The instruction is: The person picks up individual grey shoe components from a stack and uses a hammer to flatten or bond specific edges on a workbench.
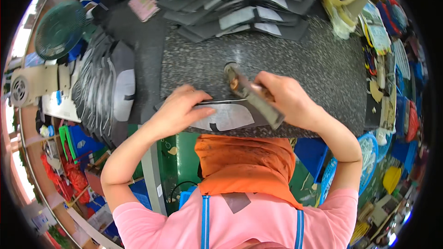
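Note:
My right hand (pixel 288 97) is closed round the handle of a hammer (pixel 258 100), a worn metal one with a round face. The hammer is over the speckled stone slab (pixel 318 78), its face just beyond the work. My left hand (pixel 180 108) holds the left part of a dark, flat, flexible piece (pixel 226 116) with a pale grey patch. Its forefinger and thumb lie either side of the piece's folded far edge. The piece rests at the slab's near edge, by my orange apron (pixel 247 161); its left end is under my hand.
Overlapping dark pieces with pale patches (pixel 235 18) cover the far side. Another stack (pixel 108 85) stands at the left, near a green fan (pixel 60 30). A yellowish container (pixel 339 11) sits far right. A pink paper block (pixel 143 6) lies far left.

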Tool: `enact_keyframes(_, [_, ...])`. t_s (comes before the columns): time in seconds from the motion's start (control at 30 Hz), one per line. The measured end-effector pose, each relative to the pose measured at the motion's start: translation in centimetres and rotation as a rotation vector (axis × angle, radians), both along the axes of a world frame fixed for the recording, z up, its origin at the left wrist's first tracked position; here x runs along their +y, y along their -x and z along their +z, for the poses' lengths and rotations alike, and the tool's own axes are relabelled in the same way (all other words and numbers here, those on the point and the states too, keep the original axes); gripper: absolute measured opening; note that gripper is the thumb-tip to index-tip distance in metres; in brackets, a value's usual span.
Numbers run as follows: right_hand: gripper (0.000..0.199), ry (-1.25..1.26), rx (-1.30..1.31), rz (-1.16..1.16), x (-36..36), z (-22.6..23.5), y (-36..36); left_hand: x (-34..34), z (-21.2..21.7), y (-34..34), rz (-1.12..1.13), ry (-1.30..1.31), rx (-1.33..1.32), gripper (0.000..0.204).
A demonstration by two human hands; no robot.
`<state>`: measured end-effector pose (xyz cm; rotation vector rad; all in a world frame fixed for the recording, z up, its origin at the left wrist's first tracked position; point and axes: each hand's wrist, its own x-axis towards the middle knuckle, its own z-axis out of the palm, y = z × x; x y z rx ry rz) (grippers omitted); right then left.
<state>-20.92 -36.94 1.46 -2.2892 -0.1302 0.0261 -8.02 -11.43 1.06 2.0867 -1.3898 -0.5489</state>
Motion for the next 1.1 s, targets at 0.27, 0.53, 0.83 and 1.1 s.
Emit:
enact_keyframes(0.27, [0.028, -0.268, 0.178, -0.265, -3.0, -0.6, 3.7, -6.4, -0.4, -0.7, -0.139, -0.062, 0.172, 0.025])
enact_keyframes(0.53, [0.022, 0.155, 0.131, -0.197, -4.5, 2.6, 6.0, -12.9, -3.8, 1.8, -0.043, -0.305, 0.908, 0.027])
enact_keyframes(0.83, [0.025, 0.303, 0.357, -0.178, -4.9, 2.6, 7.7, -12.7, -3.5, 2.8, -0.106, 0.049, 0.092, 0.022])
enact_keyframes(1.1, [0.020, 0.193, 0.413, -0.215, -5.7, 2.7, 6.8, -12.0, -4.0, 3.2, -0.237, 0.142, -0.166, 0.023])
